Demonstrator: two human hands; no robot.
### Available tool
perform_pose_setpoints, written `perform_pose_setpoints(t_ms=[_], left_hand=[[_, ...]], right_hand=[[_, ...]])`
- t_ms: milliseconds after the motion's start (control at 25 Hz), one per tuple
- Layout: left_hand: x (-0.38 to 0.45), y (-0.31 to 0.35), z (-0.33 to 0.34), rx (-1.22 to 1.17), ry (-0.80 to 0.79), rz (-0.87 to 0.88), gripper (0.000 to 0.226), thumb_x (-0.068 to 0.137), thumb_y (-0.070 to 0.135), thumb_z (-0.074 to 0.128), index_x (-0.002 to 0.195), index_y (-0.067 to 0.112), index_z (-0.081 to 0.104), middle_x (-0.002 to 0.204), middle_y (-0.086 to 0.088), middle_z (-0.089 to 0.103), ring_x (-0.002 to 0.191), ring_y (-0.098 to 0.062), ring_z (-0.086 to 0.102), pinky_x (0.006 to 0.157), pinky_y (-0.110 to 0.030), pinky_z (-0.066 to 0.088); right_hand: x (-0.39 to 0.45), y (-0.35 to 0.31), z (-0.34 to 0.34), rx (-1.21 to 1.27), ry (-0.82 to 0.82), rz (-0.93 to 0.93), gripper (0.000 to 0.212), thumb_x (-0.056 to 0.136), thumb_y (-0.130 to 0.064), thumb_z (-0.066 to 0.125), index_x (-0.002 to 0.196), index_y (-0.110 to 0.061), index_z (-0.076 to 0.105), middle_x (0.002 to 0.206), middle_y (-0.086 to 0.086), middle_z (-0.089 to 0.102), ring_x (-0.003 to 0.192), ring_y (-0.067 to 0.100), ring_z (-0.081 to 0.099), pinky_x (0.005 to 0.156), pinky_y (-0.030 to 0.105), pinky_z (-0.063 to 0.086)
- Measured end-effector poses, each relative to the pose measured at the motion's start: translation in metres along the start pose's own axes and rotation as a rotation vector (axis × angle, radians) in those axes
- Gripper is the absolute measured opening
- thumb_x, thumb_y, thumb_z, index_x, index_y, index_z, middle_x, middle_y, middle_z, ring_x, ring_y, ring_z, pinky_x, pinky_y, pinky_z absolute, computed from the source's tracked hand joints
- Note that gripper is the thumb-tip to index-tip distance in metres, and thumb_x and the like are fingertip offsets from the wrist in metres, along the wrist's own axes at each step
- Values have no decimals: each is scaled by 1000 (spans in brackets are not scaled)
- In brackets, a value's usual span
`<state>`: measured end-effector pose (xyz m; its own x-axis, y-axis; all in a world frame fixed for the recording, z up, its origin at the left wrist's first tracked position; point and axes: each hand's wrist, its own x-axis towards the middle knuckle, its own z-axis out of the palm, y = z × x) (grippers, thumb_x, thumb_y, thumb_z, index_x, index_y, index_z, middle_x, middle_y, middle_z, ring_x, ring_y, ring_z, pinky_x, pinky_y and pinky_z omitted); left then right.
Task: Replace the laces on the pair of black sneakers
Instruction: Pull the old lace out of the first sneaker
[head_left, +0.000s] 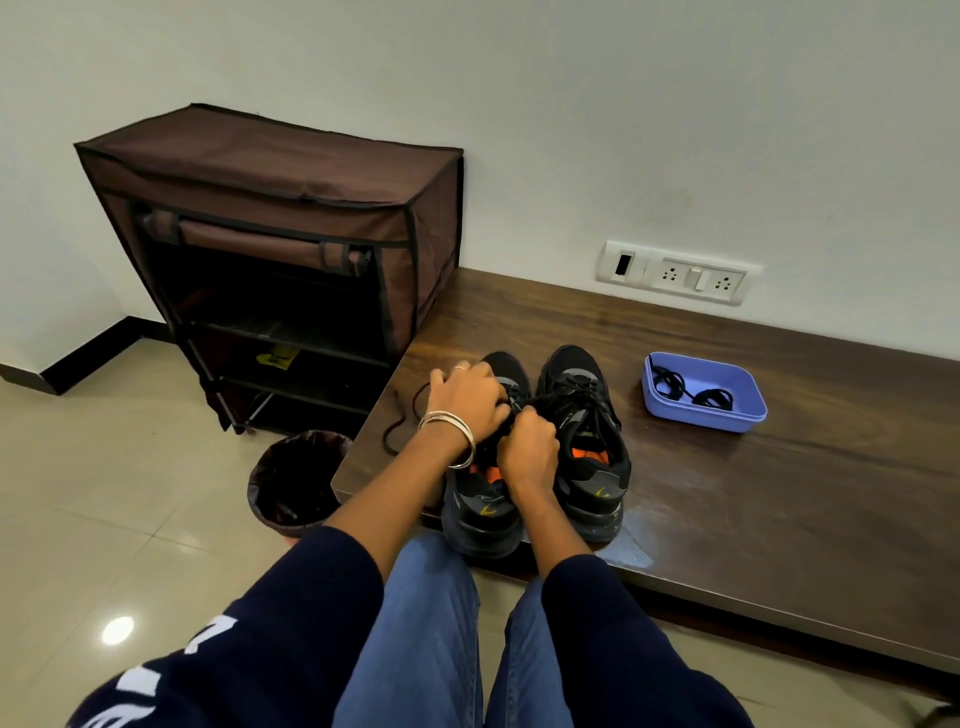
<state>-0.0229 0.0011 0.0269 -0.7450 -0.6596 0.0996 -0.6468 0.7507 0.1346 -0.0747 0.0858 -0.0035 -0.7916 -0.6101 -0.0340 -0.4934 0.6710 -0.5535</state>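
Two black sneakers stand side by side near the front edge of a dark wooden bench (779, 467), heels toward me. My left hand (470, 400) rests over the left sneaker (480, 504), gripping its black lace (397, 421), whose loose end trails left across the bench. My right hand (530, 447) is closed on the same lace between the two shoes. The right sneaker (589, 447) is still laced, with an orange lining showing. A purple tray (748, 410) to the right holds coiled black laces (691, 392).
A brown fabric shoe rack (280, 244) with its front rolled up stands left of the bench against the wall. A dark lined bin (293, 478) sits on the tiled floor by the bench's left corner. A wall socket plate (675, 273) is behind the bench.
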Motion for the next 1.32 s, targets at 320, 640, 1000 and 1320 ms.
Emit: perform_pose_setpoints(t_ms=[320,640,1000,1320], left_hand=[[2,8,9,-372,27,-187,9,86,21,63,87,29,65,110,4,60,105,-23,56,93,-46,46],[-6,-21,-18,-1976,414,-434,19,97,0,44,84,14,48,60,-2,51,45,-10,46,57,-32,51],[9,5,13,-173,1,-85,22,89,28,64,107,19,72,119,-9,51,106,-30,56,87,-40,51],[-6,-6,25,-1711,129,-725,27,92,3,52,69,11,62,76,-9,73,63,-16,61,54,-23,46]], right_hand=[[2,2,3,1,24,6,23,93,-8,54,116,-2,53,114,18,62,106,35,61,76,40,50],[1,1,5,3,29,9,32,90,-9,62,120,-1,54,117,17,62,108,33,61,83,40,54],[3,2,5,-26,19,2,27,94,-10,55,120,-2,52,118,17,60,110,34,60,82,41,51],[4,1,8,-44,38,-5,30,92,-10,58,121,-2,53,118,16,61,108,33,61,83,40,54]])
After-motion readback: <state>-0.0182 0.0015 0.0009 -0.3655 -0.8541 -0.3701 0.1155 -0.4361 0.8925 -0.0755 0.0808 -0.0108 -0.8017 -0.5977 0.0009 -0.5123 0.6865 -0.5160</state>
